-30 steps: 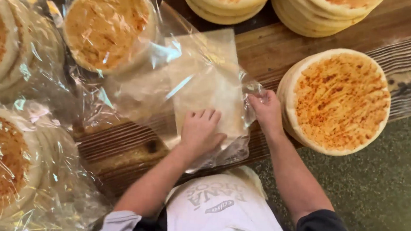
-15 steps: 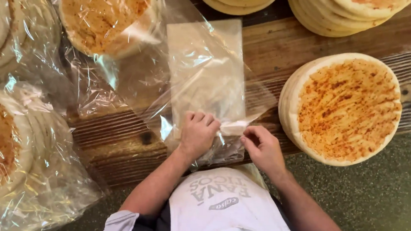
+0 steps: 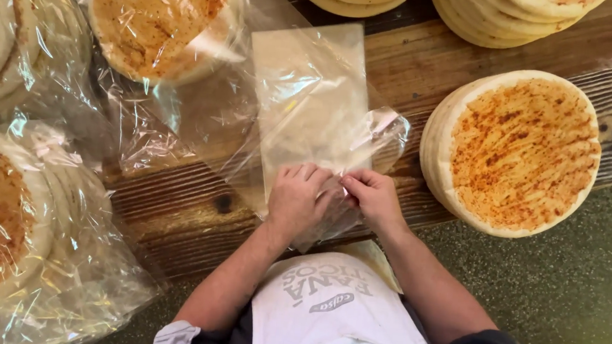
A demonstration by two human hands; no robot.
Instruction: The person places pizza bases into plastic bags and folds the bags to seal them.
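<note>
Clear plastic bag lies flat mid-frame on the wooden table. Left hand and right hand pinch its near edge, fingertips closed on the film. Seemingly parting the mouth; it needs spreading wide. Unwrapped flatbread stack right, bagged stacks left; little free board.

empty clear bags: 1 | bagged flatbread stacks: 3 | unbagged flatbread stacks: 3 | hands: 2 | bench: 1
</note>
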